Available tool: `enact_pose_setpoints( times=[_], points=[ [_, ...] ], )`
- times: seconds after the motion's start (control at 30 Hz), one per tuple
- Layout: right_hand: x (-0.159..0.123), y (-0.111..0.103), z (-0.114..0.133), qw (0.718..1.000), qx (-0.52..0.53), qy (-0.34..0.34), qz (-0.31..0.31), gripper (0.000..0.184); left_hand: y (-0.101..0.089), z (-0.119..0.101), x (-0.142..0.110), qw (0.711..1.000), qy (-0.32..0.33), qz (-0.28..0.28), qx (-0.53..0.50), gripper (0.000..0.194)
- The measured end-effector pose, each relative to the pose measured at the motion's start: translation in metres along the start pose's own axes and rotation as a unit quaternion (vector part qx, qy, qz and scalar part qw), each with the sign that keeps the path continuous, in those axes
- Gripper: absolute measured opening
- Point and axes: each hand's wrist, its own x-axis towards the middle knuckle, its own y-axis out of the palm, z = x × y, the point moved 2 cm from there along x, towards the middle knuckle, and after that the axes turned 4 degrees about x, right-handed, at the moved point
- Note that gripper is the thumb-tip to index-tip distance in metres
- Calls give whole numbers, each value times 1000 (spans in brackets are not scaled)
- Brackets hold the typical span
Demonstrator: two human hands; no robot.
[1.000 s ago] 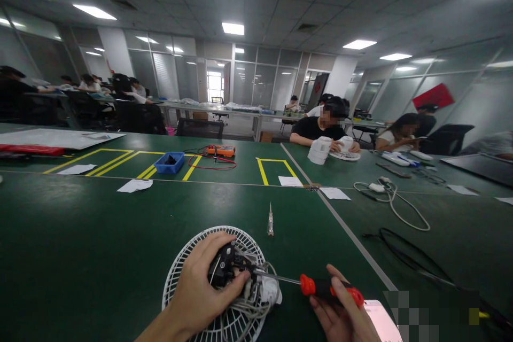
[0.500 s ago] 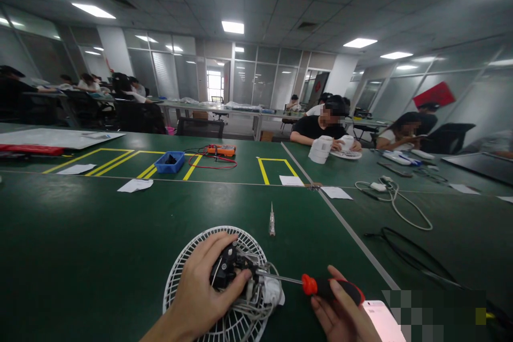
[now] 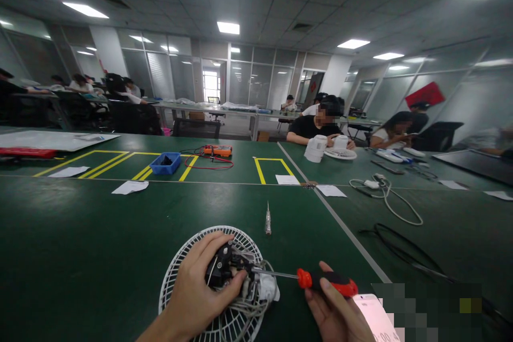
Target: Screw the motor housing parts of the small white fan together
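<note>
My left hand [image 3: 200, 283] is closed around a black fan motor assembly [image 3: 218, 267], steadying it over a round white fan grille [image 3: 176, 272]. Pale wires [image 3: 248, 307] are bundled at the motor's right side, beside a white plastic part [image 3: 267, 286]. In my right hand [image 3: 332, 304] is a red and black screwdriver [image 3: 326, 282], held nearly level. Its shaft points left and its tip meets the motor assembly near my left thumb; the exact contact point is hidden. A small clear-handled screwdriver [image 3: 268, 222] lies on the green table beyond the grille.
A phone [image 3: 374, 315] lies beside my right hand. Farther off are a blue bin [image 3: 165, 164], an orange multimeter [image 3: 217, 150], paper slips [image 3: 130, 187] and cables [image 3: 387, 197]. Across the table a person [image 3: 320, 125] handles white fan parts [image 3: 316, 148].
The whole view has shifted slightly, so things appear a little farther left. Both hands keep their grips, and the screwdriver tip stays at the motor assembly.
</note>
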Motion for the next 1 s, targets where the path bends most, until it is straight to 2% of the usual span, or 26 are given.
enact_pose_setpoints(
  times=[0.13, 0.3, 0.47, 0.6, 0.73, 0.9, 1.0],
  points=[
    [-3, 5, 4, 1000, 22, -3, 13, 75, 1, 1, -1, 1000, 4, 2, 6, 52],
    [-8, 8, -4, 1000, -19, 3, 2, 67, 1, 1, -1, 1000, 4, -5, 12, 52],
    [-9, 6, -2, 1000, -14, -18, 1, 72, 0, 2, -2, 1000, 5, 3, 13, 52],
    [-10, 9, 2, 1000, 4, 8, 24, 67, -1, 2, -1, 1000, 4, 0, 12, 49],
    [-12, 10, -2, 1000, -19, 5, 5, 62, -1, 1, 0, 1000, 6, -4, 10, 49],
    [-8, 5, 1, 1000, -17, 3, 9, 74, 0, 0, -2, 1000, 6, 0, -5, 51],
    [-7, 6, 4, 1000, -8, 18, 19, 74, -3, 0, 0, 999, -9, 11, -37, 50]
  ],
)
